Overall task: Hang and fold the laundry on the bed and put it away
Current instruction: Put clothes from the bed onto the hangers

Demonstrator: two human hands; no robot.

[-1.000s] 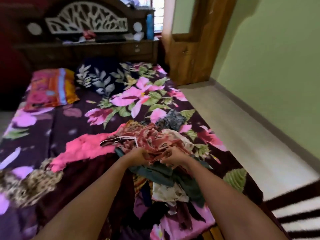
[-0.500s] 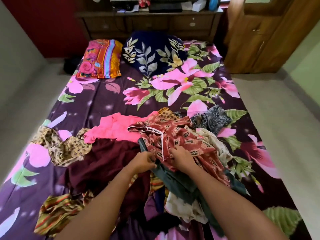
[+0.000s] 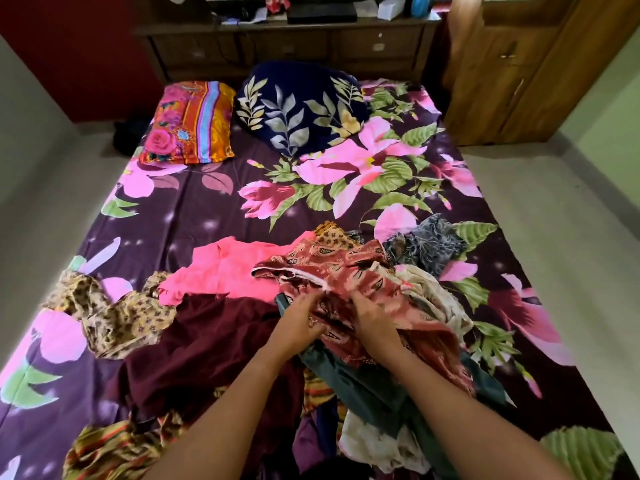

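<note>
The red paisley garment (image 3: 346, 271) lies crumpled on top of the laundry heap at the near end of the bed, and both hands are in it: the left hand (image 3: 301, 320) has its fingers curled into a bunched fold at the cloth's near edge, and the right hand (image 3: 372, 320), just beside it, grips the same fabric with fingers bent over it. Under the garment's near side a teal garment (image 3: 356, 375) shows, with a cream garment (image 3: 433, 296) to its right and a grey-blue patterned garment (image 3: 426, 244) beyond that. To the left lie a pink garment (image 3: 228, 268), a maroon garment (image 3: 207, 348) and a tan printed garment (image 3: 117, 317); a striped garment (image 3: 110, 448) sits at the near left corner. All rest on a purple floral bedsheet (image 3: 194, 216). At the bed's head lie a bright striped pillow (image 3: 190, 123) and a navy leaf-print pillow (image 3: 301, 105), against a dark wooden headboard (image 3: 287, 50) with drawers. A wooden door (image 3: 512, 64) stands at the far right.
</note>
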